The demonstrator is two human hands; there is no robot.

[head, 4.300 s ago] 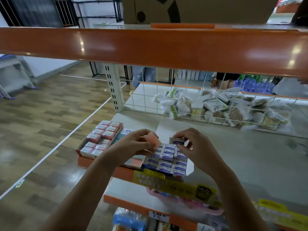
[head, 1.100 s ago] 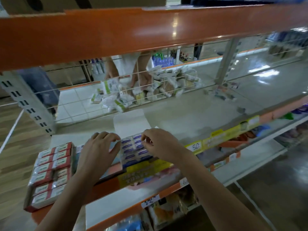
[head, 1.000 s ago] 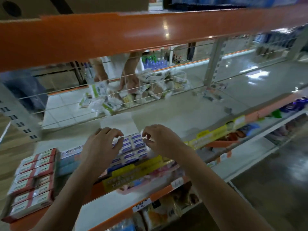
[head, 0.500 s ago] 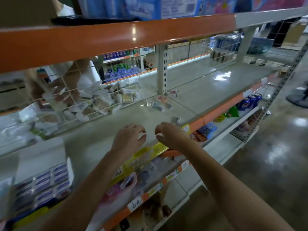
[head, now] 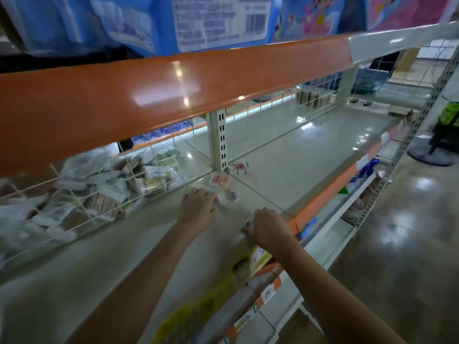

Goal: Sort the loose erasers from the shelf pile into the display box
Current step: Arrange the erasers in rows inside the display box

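Your left hand (head: 198,207) rests, fingers curled, on loose erasers (head: 224,188); your right hand (head: 267,228) pinches one blurred eraser (head: 247,223) on the shelf (head: 310,155).

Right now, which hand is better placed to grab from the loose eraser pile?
Left. The left hand already reaches the loose erasers; the right hand sits nearer the shelf edge, apparently on one stray piece.

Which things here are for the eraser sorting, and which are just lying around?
For the job:
- loose erasers on the shelf
- left hand, reaching them
- right hand, near the shelf edge

Just lying about:
- bagged goods behind the wire grid
- blue packs up top
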